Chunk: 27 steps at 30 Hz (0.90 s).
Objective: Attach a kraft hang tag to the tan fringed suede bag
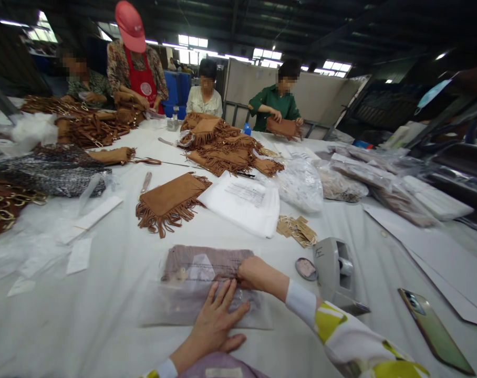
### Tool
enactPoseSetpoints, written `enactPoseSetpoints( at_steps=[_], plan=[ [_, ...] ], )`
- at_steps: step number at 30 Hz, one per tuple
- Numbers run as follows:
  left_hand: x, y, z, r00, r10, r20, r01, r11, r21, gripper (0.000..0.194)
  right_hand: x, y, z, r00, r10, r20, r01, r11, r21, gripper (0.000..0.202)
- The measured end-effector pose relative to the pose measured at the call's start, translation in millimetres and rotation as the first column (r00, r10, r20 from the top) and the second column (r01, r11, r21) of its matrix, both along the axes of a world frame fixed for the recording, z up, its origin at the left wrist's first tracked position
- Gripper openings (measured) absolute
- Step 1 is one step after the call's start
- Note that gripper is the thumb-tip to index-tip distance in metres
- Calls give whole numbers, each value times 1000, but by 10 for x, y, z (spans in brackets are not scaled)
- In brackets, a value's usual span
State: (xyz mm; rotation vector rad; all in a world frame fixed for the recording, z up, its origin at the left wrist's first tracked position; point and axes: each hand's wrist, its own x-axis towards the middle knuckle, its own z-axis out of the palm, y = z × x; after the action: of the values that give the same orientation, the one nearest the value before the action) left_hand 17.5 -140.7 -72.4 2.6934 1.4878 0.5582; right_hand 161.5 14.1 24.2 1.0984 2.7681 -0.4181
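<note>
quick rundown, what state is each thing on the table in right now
left hand: flat, palm down on the clear bag
right hand: curled, pinching the bag's upper edge
clear bag: flat on the table, brown piece inside
fringed suede piece: unbagged, lying flat
tape dispenser: upright, untouched
phone: face down, near the table edge
white bags stack: folded flat
paper tags: loose heap

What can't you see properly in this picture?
- Head view: the right hand curls over the clear bag, hiding its fingertips and what they pinch.
- The print on the white bag is too small to read.
- The phone lies screen down.
- The left hand covers part of the clear bag.
</note>
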Motion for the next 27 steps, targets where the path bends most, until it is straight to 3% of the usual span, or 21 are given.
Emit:
enactPoseSetpoints(
  at_steps=[5, 7, 8, 10, 11, 14, 15, 17, 19, 22, 24, 26, 27],
  plan=[
    [-11, -1, -15, 1000, 1, 9, -1, 1000, -11, 77, 142, 99, 240, 980, -145, -134, 146, 989, -8, 36],
    [-9, 5, -5, 1000, 6, 17, -6, 1000, -14, 77, 155, -41, 217, 931, -260, -258, 230, 963, -139, 47],
    [-5, 10, 12, 1000, 8, 20, -7, 1000, -14, 77, 144, -148, 156, 882, -345, -322, 264, 926, -271, 52],
    [1, 26, 72, 1000, -2, 19, 2, 1000, -13, 75, 104, -387, -42, 759, -527, -384, 258, 783, -566, 55],
    [-3, 34, 110, 1000, -14, 13, 15, 1000, -13, 73, 82, -494, -160, 710, -583, -394, 243, 729, -640, 54],
    [-111, 7, 204, 1000, -25, -17, 25, 1000, -15, 73, 33, -675, -465, 599, -678, -426, 311, 687, -657, 51],
    [-194, -34, 213, 1000, 16, -25, -16, 1000, -19, 74, 25, -689, -530, 573, -698, -430, 348, 682, -644, 51],
    [-441, -174, 185, 979, 204, -32, -205, 978, -34, 72, 18, -676, -596, 559, -713, -423, 388, 676, -627, 50],
    [-771, -359, 107, 884, 467, -13, -466, 882, -66, 61, 15, -650, -605, 561, -711, -424, 396, 680, -616, 49],
    [-1259, -583, -2, 628, 756, 186, -739, 654, -164, 49, 4, -641, -592, 566, -699, -437, 411, 699, -585, 48],
    [-1466, -619, -10, 418, 821, 389, -782, 543, -306, 53, -5, -654, -597, 579, -678, -454, 426, 726, -541, 48],
    [-1544, -557, 33, 250, 820, 515, -734, 507, -451, 62, -7, -672, -611, 596, -652, -470, 433, 753, -496, 48],
    [-1543, -503, 62, 208, 817, 538, -703, 507, -498, 66, -5, -680, -619, 602, -642, -475, 435, 762, -479, 47]
  ],
)
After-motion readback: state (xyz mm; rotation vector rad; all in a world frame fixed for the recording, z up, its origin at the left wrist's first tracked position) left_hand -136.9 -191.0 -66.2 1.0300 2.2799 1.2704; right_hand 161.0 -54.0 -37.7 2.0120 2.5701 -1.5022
